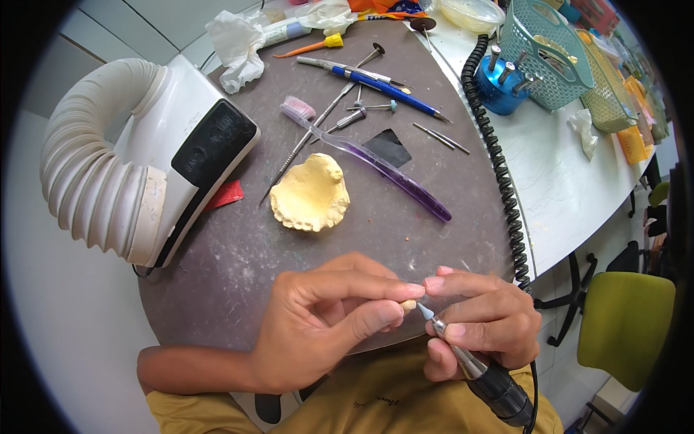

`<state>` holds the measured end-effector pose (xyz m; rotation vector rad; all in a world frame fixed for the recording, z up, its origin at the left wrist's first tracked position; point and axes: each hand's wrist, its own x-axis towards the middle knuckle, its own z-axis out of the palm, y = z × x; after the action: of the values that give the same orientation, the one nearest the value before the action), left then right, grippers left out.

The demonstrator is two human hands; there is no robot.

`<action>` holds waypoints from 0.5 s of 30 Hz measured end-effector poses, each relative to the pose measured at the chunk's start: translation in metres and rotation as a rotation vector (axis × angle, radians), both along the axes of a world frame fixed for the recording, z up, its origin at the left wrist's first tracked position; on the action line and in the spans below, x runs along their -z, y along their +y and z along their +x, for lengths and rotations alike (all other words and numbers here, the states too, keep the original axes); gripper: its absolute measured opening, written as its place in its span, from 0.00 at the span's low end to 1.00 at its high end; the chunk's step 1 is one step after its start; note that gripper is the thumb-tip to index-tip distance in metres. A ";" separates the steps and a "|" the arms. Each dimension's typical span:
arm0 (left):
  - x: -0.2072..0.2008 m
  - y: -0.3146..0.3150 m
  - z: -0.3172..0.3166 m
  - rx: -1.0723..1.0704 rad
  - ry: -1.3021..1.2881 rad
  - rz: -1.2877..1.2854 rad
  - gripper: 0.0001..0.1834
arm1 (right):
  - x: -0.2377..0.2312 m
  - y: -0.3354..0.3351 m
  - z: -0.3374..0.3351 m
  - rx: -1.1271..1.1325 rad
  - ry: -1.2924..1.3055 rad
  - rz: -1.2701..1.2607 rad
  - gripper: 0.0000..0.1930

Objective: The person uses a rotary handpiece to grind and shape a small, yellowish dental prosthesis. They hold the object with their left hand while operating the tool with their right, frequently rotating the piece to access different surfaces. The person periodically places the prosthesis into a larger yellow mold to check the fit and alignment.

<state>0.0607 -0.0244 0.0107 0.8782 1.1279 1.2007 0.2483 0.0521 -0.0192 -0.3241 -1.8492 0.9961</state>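
Between the thumb and fingers of my left hand (318,311) is a small cream-coloured dental crown (409,305). My right hand (488,318) grips a rotary handpiece (473,365) with a metal nose and black body. Its pale blue pointed tip (426,312) sits right by the crown; whether they touch I cannot tell. The fingertips of both hands meet above the crown. Beyond my hands, a yellow plaster dental cast (311,194) lies on the dark worktop (238,289).
A white suction unit (181,137) with a ribbed hose stands left. A purple toothbrush (390,170), a blue pen-like tool (394,90) and several burs lie past the cast. A coiled black cord (499,173) runs along the right. Behind it are a blue bur holder (500,85) and a teal basket (542,61).
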 end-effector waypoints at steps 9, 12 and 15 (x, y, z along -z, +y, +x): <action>-0.001 0.000 -0.001 0.041 -0.028 -0.037 0.09 | 0.002 0.000 -0.003 -0.017 0.004 0.026 0.15; -0.002 0.000 -0.001 0.047 -0.039 -0.043 0.09 | 0.002 0.000 -0.003 -0.004 0.008 0.047 0.13; -0.001 0.000 -0.003 0.051 -0.041 -0.045 0.09 | 0.002 0.000 -0.004 -0.006 -0.002 0.058 0.12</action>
<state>0.0581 -0.0244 0.0115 0.8395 1.0889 1.1421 0.2442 0.0524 -0.0212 -0.2849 -1.8777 0.9449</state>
